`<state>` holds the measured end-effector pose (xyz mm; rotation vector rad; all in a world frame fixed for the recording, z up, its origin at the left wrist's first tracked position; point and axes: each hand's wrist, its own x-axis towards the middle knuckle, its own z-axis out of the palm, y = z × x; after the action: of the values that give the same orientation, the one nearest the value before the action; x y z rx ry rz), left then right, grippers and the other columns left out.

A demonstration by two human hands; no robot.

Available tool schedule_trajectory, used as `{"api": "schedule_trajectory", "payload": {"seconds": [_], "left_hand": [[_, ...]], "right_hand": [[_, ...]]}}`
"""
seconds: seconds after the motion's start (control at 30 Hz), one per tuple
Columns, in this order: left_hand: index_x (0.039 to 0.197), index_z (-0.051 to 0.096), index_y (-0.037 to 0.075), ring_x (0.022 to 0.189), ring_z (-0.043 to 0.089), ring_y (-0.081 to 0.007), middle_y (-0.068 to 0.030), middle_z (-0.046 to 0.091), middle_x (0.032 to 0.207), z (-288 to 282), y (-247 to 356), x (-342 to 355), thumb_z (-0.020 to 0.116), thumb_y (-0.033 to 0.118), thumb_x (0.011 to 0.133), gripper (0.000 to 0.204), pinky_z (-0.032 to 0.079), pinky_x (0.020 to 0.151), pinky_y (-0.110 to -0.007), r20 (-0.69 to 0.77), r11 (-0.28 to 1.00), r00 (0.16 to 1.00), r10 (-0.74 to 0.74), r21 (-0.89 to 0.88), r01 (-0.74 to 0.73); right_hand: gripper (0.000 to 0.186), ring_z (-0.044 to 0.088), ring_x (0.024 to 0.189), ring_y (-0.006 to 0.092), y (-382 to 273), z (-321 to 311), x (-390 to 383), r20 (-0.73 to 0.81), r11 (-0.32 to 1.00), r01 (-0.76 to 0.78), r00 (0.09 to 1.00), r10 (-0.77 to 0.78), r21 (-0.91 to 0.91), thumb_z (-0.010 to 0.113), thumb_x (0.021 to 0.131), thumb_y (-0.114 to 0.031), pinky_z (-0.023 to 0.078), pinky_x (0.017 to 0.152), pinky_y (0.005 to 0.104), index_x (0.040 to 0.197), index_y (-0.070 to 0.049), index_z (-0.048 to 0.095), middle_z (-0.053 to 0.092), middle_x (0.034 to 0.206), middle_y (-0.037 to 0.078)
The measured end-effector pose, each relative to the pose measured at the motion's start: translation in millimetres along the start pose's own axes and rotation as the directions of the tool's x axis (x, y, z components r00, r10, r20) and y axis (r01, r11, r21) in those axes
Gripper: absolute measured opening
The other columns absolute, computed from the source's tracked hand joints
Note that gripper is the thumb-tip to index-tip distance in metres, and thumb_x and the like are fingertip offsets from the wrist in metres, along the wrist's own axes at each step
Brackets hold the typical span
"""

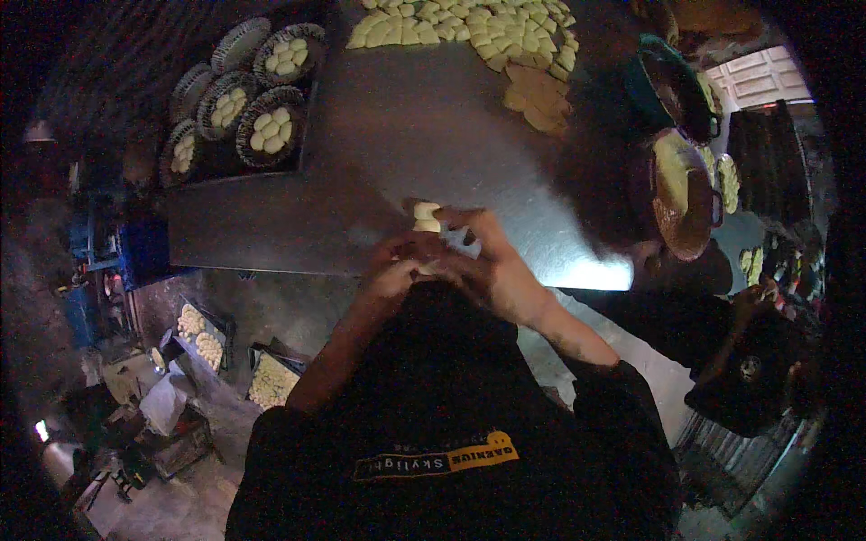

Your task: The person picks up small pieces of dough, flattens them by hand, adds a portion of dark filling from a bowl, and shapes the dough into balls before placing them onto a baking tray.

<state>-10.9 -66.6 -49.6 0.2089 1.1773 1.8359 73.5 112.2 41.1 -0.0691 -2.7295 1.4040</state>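
dim light lies over a smooth dark table (388,135), with bright glare on its front edge at the right. by that edge the left hand (397,261) and the right hand (478,257) come together, narrowed around a small pale lump of dough (427,216): the left hand curls around its near side, while the right forefinger touches its upper end. to the right, another person (740,388) in dark clothing is close to the table. farther off on that side are a wide pan (681,194), yellowish inside, and a teal basin (658,72). at the far left, a dark tray (230,180) carries fluted tins (244,43), four of them holding clustered dough balls (271,131). beyond, a brown flat piece (538,97) borders many pale dough pieces (514,36).
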Motion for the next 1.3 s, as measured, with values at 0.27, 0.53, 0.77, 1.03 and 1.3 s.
{"api": "schedule_trajectory", "payload": {"seconds": [0.27,0.53,0.77,1.03,1.3], "left_hand": [[0.132,0.053,0.005,0.103,0.063,-0.0238,-0.0158,0.064,0.114,-42,8,-2,0.046,0.031,0.103,0.04,0.047,0.094,-0.035,-0.165,0.582,0.87,0.464,0.797,-0.16],[0.143,0.038,0.01,0.112,0.06,-0.0259,-0.0132,0.056,0.131,-108,-6,33,0.052,0.03,0.101,0.049,0.046,0.097,-0.037,-0.245,0.605,0.844,0.478,0.788,-0.114],[0.133,0.047,0.007,0.115,0.057,-0.024,-0.0124,0.057,0.127,-79,-23,40,0.065,0.014,0.094,0.044,0.046,0.099,-0.037,-0.145,0.717,0.914,0.38,0.67,-0.192],[0.131,0.05,0.006,0.12,0.052,-0.0225,-0.0109,0.055,0.128,-52,-44,37,0.068,0.016,0.092,0.044,0.044,0.101,-0.038,-0.213,0.789,0.931,0.296,0.604,-0.113],[0.14,0.045,0.004,0.127,0.046,-0.0246,-0.0105,0.049,0.137,-29,-25,24,0.071,0.014,0.085,0.061,0.038,0.107,-0.039,-0.453,0.847,0.83,0.324,0.53,-0.042]], "right_hand": [[0.029,0.062,0.107,0.0251,54,74,61,0.292,0.949,0.261,0.935,-0.202,-0.179,0.068,0.081,-0.011,0.048,0.096,0.0379,0.11,-0.006,0.066,0.067,0.112,0.009],[0.039,0.064,0.093,0.0285,108,63,153,0.73,0.985,0.173,0.676,-0.102,-0.023,0.066,0.072,-0.006,0.05,0.081,0.04,0.111,-0.008,0.063,0.064,0.093,0.008],[0.047,0.061,0.104,0.0275,121,50,130,0.644,0.956,0.229,0.707,-0.292,0.181,0.072,0.07,-0.008,0.05,0.087,0.041,0.117,-0.005,0.063,0.066,0.107,0.01],[0.025,0.07,0.086,0.026,248,-93,117,-0.507,0.982,-0.129,0.861,0.042,-0.139,0.066,0.085,-0.015,0.054,0.075,0.0367,0.106,-0.004,0.07,0.072,0.098,0.013],[0.033,0.07,0.083,0.0254,430,-178,127,-0.606,0.89,-0.392,0.774,0.184,-0.231,0.065,0.084,-0.031,0.054,0.076,0.0381,0.1,-0.002,0.071,0.072,0.089,0.013]]}}
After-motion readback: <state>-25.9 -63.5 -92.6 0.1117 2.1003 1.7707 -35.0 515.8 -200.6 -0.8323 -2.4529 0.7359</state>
